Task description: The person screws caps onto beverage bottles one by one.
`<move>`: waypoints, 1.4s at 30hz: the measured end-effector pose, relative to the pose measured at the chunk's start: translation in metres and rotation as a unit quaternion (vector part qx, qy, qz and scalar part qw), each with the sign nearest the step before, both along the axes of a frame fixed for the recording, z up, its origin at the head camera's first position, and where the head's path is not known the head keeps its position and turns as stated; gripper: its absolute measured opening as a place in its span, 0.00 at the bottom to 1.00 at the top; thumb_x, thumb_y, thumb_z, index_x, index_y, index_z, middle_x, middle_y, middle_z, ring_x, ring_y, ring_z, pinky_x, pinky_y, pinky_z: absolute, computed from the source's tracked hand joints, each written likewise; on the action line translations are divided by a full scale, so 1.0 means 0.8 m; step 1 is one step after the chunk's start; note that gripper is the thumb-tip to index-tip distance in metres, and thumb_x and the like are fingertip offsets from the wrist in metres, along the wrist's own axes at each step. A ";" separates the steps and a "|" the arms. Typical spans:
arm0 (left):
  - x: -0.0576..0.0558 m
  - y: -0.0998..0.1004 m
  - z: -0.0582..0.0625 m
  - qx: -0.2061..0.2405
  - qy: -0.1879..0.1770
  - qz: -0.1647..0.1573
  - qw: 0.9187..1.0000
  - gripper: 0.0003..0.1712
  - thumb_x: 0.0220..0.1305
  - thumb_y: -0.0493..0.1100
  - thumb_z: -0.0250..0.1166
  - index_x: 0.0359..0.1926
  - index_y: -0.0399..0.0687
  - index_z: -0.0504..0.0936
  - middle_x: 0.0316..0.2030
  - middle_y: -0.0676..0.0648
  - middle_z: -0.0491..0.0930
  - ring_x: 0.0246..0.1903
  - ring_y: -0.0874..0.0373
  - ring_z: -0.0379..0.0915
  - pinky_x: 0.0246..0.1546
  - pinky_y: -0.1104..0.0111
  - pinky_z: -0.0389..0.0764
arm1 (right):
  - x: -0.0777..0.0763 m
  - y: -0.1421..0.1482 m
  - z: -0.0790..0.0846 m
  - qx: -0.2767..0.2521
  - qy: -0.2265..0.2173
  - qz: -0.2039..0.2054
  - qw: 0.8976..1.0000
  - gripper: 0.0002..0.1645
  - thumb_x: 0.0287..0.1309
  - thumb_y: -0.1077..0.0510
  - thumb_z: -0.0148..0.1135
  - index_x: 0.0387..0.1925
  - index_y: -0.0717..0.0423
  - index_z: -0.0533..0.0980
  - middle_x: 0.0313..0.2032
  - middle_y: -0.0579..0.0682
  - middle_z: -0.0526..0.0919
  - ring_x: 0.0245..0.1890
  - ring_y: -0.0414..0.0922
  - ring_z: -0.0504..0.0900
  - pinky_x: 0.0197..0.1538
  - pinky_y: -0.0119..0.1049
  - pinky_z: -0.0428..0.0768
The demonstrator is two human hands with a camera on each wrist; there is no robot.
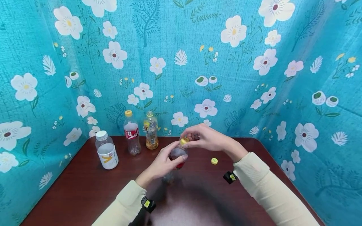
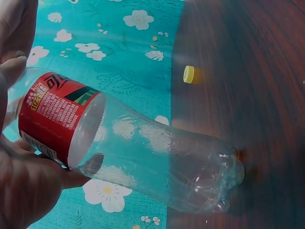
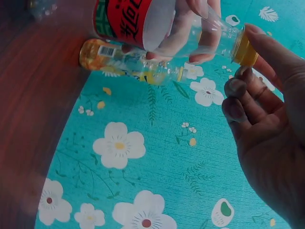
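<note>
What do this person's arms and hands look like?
The left hand and right hand are gloveless. The left sleeve and right sleeve are cream, reaching the wrists. A small black device with a yellow-green patch sits near each sleeve's end.

Clear plastic bottle (image 2: pixel 143 143), red label (image 2: pixel 57 109) round its upper part, bottom end down at the brown table (image 1: pixel 70 188), yellow cap (image 3: pixel 246 50) on top

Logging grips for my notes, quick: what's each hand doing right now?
Left hand: closed, holding the red-labelled bottle.
Right hand: closed, pinching the yellow cap at that bottle's mouth.
</note>
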State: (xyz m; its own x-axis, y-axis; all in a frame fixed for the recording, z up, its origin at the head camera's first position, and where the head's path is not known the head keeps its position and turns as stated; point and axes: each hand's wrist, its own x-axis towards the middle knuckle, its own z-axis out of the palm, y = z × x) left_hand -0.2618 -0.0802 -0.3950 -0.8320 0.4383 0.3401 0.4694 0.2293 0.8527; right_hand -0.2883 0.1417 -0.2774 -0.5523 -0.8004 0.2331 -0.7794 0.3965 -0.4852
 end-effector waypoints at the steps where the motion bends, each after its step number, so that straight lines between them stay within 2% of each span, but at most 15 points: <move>1: 0.000 0.001 -0.001 0.002 0.002 0.000 1.000 0.31 0.69 0.55 0.68 0.70 0.73 0.70 0.64 0.62 0.74 0.58 0.60 0.74 0.56 0.59 0.80 | 0.000 0.000 -0.002 -0.004 0.006 -0.002 1.000 0.11 0.65 0.50 0.70 0.47 0.45 0.84 0.25 0.42 0.75 0.26 0.41 0.72 0.31 0.34 0.73; 4: 0.003 0.004 -0.003 0.010 0.010 0.004 1.000 0.31 0.69 0.53 0.68 0.70 0.71 0.71 0.63 0.62 0.75 0.57 0.61 0.75 0.56 0.60 0.80 | 0.000 -0.001 -0.010 -0.031 0.038 -0.002 0.999 0.07 0.64 0.50 0.71 0.42 0.45 0.85 0.22 0.40 0.73 0.23 0.39 0.70 0.29 0.32 0.70; 6: 0.004 0.006 -0.004 0.021 0.022 0.016 0.999 0.30 0.68 0.51 0.69 0.69 0.69 0.72 0.62 0.60 0.77 0.55 0.60 0.76 0.55 0.58 0.81 | 0.004 -0.006 -0.015 -0.052 0.070 -0.018 0.996 0.06 0.62 0.52 0.73 0.38 0.47 0.84 0.20 0.39 0.72 0.20 0.37 0.68 0.26 0.32 0.67; 9: 0.005 0.010 -0.006 0.033 0.047 0.041 0.998 0.29 0.68 0.50 0.70 0.68 0.67 0.75 0.61 0.58 0.78 0.53 0.59 0.77 0.54 0.57 0.81 | 0.014 -0.016 -0.021 -0.069 0.114 -0.071 0.989 0.09 0.60 0.53 0.75 0.33 0.52 0.82 0.16 0.39 0.69 0.16 0.35 0.64 0.22 0.31 0.64; 12: 0.004 0.013 -0.007 0.037 0.062 0.056 0.996 0.27 0.67 0.50 0.71 0.65 0.66 0.76 0.60 0.57 0.79 0.52 0.58 0.78 0.52 0.59 0.82 | 0.026 -0.026 -0.022 -0.057 0.137 -0.137 0.979 0.14 0.60 0.50 0.75 0.30 0.54 0.80 0.14 0.39 0.68 0.13 0.35 0.62 0.19 0.30 0.62; 15: 0.004 0.009 -0.006 0.038 0.064 0.056 0.996 0.26 0.67 0.50 0.70 0.65 0.65 0.77 0.59 0.57 0.79 0.52 0.57 0.78 0.52 0.61 0.82 | 0.031 -0.031 -0.018 -0.038 0.145 -0.158 0.976 0.16 0.61 0.47 0.73 0.30 0.54 0.79 0.13 0.39 0.67 0.13 0.35 0.62 0.18 0.30 0.62; 17: 0.005 0.005 -0.004 0.036 0.052 0.049 0.997 0.27 0.67 0.50 0.70 0.66 0.66 0.76 0.61 0.58 0.78 0.53 0.57 0.77 0.53 0.61 0.82 | 0.027 -0.030 -0.016 -0.030 0.137 -0.131 0.981 0.15 0.62 0.48 0.72 0.31 0.52 0.79 0.15 0.40 0.67 0.14 0.35 0.63 0.19 0.30 0.63; 20: 0.006 -0.001 -0.005 0.024 0.036 0.035 0.998 0.30 0.68 0.51 0.70 0.69 0.67 0.73 0.63 0.58 0.76 0.56 0.58 0.76 0.55 0.60 0.81 | 0.020 -0.023 -0.009 -0.012 0.110 -0.060 0.992 0.09 0.64 0.50 0.71 0.38 0.50 0.82 0.17 0.41 0.68 0.17 0.37 0.65 0.24 0.31 0.66; 23: 0.005 -0.004 -0.005 0.017 0.027 0.020 0.999 0.33 0.69 0.51 0.69 0.72 0.66 0.70 0.65 0.57 0.75 0.58 0.57 0.75 0.57 0.58 0.81 | 0.013 -0.015 -0.002 0.007 0.083 -0.002 0.996 0.11 0.66 0.52 0.69 0.47 0.50 0.84 0.22 0.41 0.70 0.21 0.38 0.68 0.28 0.32 0.70; 25: 0.003 -0.004 -0.006 0.019 0.025 0.015 0.999 0.33 0.69 0.51 0.68 0.72 0.65 0.70 0.65 0.56 0.75 0.57 0.55 0.76 0.56 0.57 0.81 | 0.009 -0.013 0.001 0.011 0.072 0.014 0.997 0.12 0.67 0.52 0.68 0.49 0.51 0.83 0.23 0.41 0.71 0.22 0.38 0.68 0.29 0.32 0.70; 29: 0.001 -0.003 -0.006 0.023 0.023 0.016 0.999 0.32 0.69 0.51 0.69 0.72 0.68 0.70 0.64 0.58 0.76 0.57 0.57 0.76 0.56 0.58 0.81 | 0.005 -0.014 0.000 -0.003 0.071 0.010 0.997 0.07 0.66 0.54 0.69 0.42 0.51 0.82 0.22 0.40 0.70 0.21 0.37 0.67 0.29 0.32 0.69; 33: 0.000 -0.001 -0.007 0.033 0.031 0.031 0.998 0.30 0.69 0.51 0.69 0.69 0.71 0.72 0.62 0.60 0.77 0.54 0.60 0.77 0.55 0.60 0.81 | 0.008 -0.025 -0.006 -0.022 0.112 -0.028 0.993 0.07 0.63 0.56 0.71 0.37 0.53 0.81 0.19 0.40 0.71 0.19 0.35 0.67 0.25 0.31 0.69; 37: 0.001 -0.001 -0.008 0.046 0.042 0.050 0.997 0.28 0.69 0.50 0.69 0.67 0.71 0.74 0.58 0.59 0.80 0.51 0.60 0.79 0.53 0.60 0.82 | 0.018 -0.042 -0.010 -0.018 0.153 -0.107 0.982 0.12 0.64 0.51 0.71 0.34 0.56 0.81 0.18 0.40 0.75 0.16 0.35 0.68 0.21 0.30 0.69; 40: 0.001 -0.001 -0.008 0.051 0.045 0.060 0.996 0.28 0.69 0.50 0.69 0.67 0.70 0.74 0.58 0.59 0.80 0.51 0.60 0.78 0.54 0.59 0.81 | 0.025 -0.052 -0.011 -0.007 0.153 -0.164 0.975 0.16 0.65 0.47 0.70 0.33 0.56 0.81 0.19 0.41 0.77 0.16 0.35 0.69 0.21 0.30 0.70; 42: 0.002 -0.002 -0.009 0.052 0.043 0.062 0.996 0.29 0.68 0.50 0.70 0.68 0.69 0.73 0.60 0.59 0.80 0.53 0.60 0.78 0.55 0.58 0.81 | 0.028 -0.057 -0.012 0.000 0.139 -0.188 0.972 0.18 0.65 0.44 0.70 0.33 0.56 0.80 0.19 0.42 0.77 0.16 0.37 0.70 0.20 0.31 0.70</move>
State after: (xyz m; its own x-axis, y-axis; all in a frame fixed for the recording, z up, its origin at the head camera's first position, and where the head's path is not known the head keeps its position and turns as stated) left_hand -0.2603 -0.0816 -0.4022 -0.8434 0.2929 0.4504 0.5152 0.2032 0.8326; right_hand -0.2661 0.0965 -0.2866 -0.7217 -0.5538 0.4153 -0.6800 0.6795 -0.2756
